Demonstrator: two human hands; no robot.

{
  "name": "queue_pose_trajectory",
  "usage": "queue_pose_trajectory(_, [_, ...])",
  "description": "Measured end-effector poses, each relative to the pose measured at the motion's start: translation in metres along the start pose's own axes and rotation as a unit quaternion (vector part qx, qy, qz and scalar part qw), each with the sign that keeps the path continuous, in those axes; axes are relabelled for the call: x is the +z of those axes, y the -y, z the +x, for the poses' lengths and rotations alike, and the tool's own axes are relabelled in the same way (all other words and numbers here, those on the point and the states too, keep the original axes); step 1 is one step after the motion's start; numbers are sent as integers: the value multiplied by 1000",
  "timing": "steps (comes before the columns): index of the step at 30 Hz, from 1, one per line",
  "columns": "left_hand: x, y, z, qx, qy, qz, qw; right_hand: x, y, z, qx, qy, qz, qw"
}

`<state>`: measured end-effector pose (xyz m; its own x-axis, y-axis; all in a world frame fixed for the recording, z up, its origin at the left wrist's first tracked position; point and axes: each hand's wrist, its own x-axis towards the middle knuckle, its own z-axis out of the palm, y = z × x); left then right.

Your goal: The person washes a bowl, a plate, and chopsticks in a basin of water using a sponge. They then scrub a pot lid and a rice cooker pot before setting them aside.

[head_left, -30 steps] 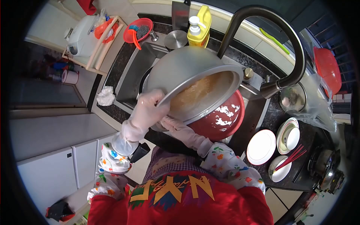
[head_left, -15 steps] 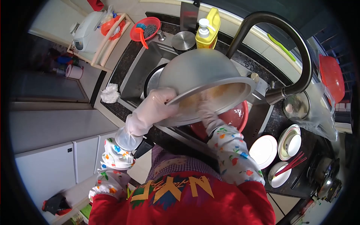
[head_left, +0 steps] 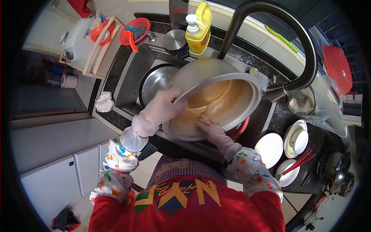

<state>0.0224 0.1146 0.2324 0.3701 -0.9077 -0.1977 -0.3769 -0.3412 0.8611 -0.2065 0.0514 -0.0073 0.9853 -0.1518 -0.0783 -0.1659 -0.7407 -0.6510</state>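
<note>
A large metal basin is tilted over the sink, its opening facing me. Its inner wall looks wet and brownish. My left hand, in a translucent glove, is closed around the rim on the left side. Inside the basin, my gloved right hand lies with fingers spread against the lower wall, holding nothing that I can see. Beneath the basin, part of a red bowl shows; most of it is hidden. A round metal pan lies in the sink on the left, partly covered by the basin.
A dark faucet arches over the right side. Behind the sink stand a yellow pump bottle and a red bowl with a brush. White plates and a bowl with red chopsticks sit at right. A white cloth lies left.
The basin has tilted further towards me, so more of its inside shows. My right hand has come down along the inner wall, its fingers now visible. My left hand still holds the rim.
</note>
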Motion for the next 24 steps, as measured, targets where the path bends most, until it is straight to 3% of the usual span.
queue_pose_trajectory(2, [3, -6, 2, -46, 20, -4, 999, -3, -5, -8, 93, -17, -63, 994])
queue_pose_trajectory(9, [34, -16, 10, 58, 102, 18, 993, 8, -23, -6, 116, -5, -93, 989])
queue_pose_trajectory(12, [45, -19, 14, 96, 87, 39, 991, 9, -30, -6, 155, -7, -93, 983])
queue_pose_trajectory(14, [49, -9, 21, 181, 15, 93, 979, 10, -36, -4, 163, -8, -115, 980])
queue_pose_trajectory(18, [38, 2, 24, 163, -1, 223, 961, 26, -55, -1, 212, -7, -122, 970])
queue_pose_trajectory(20, [31, 13, 18, 103, -9, 243, 965, 31, -65, -2, 215, -81, -166, 959])
queue_pose_trajectory(24, [39, 88, -1, 3, 30, 269, 963, 24, -64, 2, 268, -39, -119, 955])
